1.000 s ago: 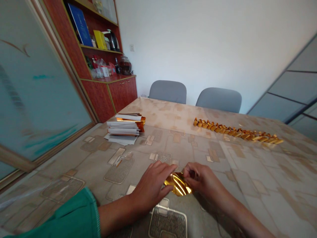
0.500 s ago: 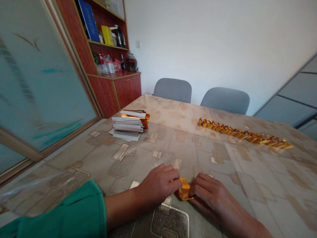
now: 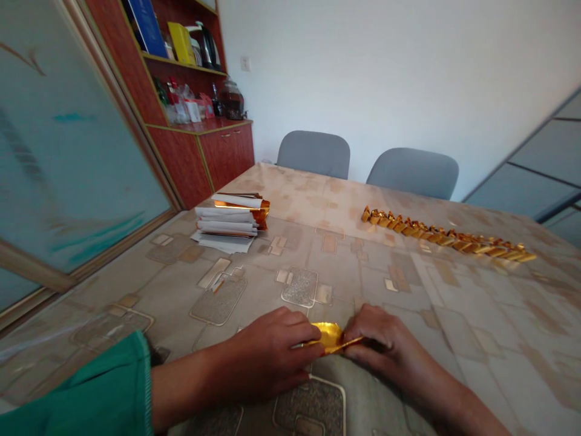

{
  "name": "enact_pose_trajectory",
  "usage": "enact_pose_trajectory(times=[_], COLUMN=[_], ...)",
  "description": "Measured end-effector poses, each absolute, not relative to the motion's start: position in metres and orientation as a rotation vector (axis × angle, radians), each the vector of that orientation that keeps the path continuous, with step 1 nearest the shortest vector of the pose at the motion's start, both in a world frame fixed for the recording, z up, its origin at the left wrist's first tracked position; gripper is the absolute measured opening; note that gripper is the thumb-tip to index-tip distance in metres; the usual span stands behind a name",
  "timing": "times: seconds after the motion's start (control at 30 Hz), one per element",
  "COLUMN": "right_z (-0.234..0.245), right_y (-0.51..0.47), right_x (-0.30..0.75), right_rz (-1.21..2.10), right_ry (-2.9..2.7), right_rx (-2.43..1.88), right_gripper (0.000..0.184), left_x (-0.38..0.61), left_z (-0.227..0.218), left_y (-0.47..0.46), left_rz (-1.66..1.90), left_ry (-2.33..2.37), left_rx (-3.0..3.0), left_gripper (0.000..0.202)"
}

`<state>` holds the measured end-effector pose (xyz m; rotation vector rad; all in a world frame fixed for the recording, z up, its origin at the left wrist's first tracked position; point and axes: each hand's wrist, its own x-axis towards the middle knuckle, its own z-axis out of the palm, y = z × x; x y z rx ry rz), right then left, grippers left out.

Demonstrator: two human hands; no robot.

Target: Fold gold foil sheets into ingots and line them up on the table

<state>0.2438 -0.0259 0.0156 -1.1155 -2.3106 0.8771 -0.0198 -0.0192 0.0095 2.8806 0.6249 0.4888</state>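
A small piece of folded gold foil paper [image 3: 330, 336] is held between my two hands, just above the near part of the table. My left hand [image 3: 284, 345] pinches its left end, with the fingers closed round the edge. On the right end, my right hand [image 3: 374, 339] grips the foil between thumb and fingers. The foil looks like an open, boat-like shape with a raised far edge. Its two ends are hidden by my fingers.
A stack of folded white-backed gold paper [image 3: 227, 222] lies on the patterned tablecloth [image 3: 290, 242] at the left. A row of folded gold foil pieces [image 3: 447, 236] stretches along the right. Two grey chairs [image 3: 313, 151] stand beyond the table; a red-brown cabinet [image 3: 227, 154] is behind left.
The foil has opened wider between my hands, and its near edge now sticks out as a flat strip. Both hands have turned slightly around it. The view has shifted a little.
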Motion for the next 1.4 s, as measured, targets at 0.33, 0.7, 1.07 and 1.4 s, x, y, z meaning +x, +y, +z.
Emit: enact_pose_trajectory(times=[0.33,0.7,1.07,1.4], right_z=[0.007,0.007,0.001,-0.001], right_y=[-0.016,-0.015,-0.018,-0.02], right_x=[0.232,0.23,0.23,0.229], right_rz=[0.993,0.823,0.749,0.71], right_ry=[-2.104,-2.232,-2.224,-2.237], right_rx=[-1.452,-1.49,-1.526,-1.561], right_gripper=[0.007,0.01,0.01,0.009], left_x=[-0.02,-0.017,-0.016,-0.014], left_z=[0.005,0.016,0.021,0.02], left_y=[-0.02,-0.022,-0.023,-0.025], left_rz=[0.509,0.361,0.236,0.231], left_ry=[0.672,0.66,0.689,0.69], left_rx=[2.607,2.676,2.726,2.774], left_gripper=[0.023,0.047,0.041,0.038])
